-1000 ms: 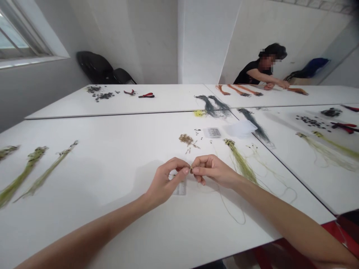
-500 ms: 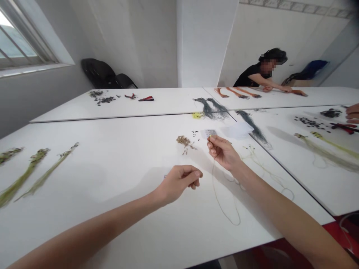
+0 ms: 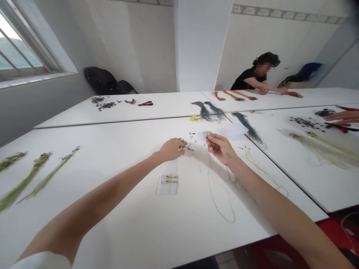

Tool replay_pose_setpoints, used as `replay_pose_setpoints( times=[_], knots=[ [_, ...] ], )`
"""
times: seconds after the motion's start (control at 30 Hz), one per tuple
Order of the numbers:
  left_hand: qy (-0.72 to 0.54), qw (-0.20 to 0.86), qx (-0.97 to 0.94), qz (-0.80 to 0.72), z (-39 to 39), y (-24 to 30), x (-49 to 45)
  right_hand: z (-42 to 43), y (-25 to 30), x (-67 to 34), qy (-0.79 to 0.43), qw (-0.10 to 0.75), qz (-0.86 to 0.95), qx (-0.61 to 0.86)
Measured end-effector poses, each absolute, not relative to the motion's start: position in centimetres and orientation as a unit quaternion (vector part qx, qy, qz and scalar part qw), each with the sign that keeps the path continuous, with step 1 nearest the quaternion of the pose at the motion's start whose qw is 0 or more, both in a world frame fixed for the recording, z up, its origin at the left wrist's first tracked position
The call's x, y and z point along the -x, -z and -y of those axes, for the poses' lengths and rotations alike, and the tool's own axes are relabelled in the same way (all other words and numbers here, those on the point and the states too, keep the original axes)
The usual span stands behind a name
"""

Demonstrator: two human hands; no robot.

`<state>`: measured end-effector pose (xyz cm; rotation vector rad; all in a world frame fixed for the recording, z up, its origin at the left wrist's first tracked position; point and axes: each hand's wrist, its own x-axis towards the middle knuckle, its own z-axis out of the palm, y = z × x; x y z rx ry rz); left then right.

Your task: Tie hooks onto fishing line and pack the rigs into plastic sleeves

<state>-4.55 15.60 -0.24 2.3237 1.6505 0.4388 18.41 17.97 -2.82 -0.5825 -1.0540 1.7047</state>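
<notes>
My left hand (image 3: 172, 148) reaches into the pile of small brown pieces (image 3: 189, 148), fingers curled together over it. Whatever those fingertips pinch is too small to make out. With thumb and forefinger closed, my right hand (image 3: 220, 147) grips a thin pale line, whose loop (image 3: 215, 198) hangs onto the table. Just behind that hand lies a small clear card (image 3: 202, 136). Small black bits (image 3: 192, 134) are scattered between the hands. Nearer to me, below my left hand, a clear plastic plate (image 3: 169, 189) carries two hooks with short yellow-green lines.
Yellow-green line bundles (image 3: 42, 160) lie at left. Dark bundles (image 3: 206, 111) and a yellow heap (image 3: 194, 118) are farther back. Pale lines (image 3: 260, 164) spread right of my right arm. Pliers (image 3: 146, 103) sit on the far table. A co-worker (image 3: 252, 74) and another person's hand (image 3: 343, 116) are at right.
My left hand has moved forward from near the middle onto the brown pile, uncovering the clear plate with hooks. My right hand keeps its pinch in nearly the same place.
</notes>
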Motion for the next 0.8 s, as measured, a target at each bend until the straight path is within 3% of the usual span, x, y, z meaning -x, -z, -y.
replay_pose_setpoints(
  times=[0.43,0.7,0.8],
  knots=[
    [-0.183,0.138,-0.809,-0.541,-15.7,1.2,4.4,-17.1,3.1,-17.4,-0.7,0.445,0.497,0.255],
    [-0.264,0.216,-0.798,-0.497,-12.2,0.2,2.8,-16.2,2.8,-17.1,-0.696,0.418,0.527,0.253],
    [-0.321,0.303,-0.746,-0.499,-10.2,0.0,2.9,-15.5,2.3,-16.8,-0.697,0.398,0.546,0.24]
  ],
)
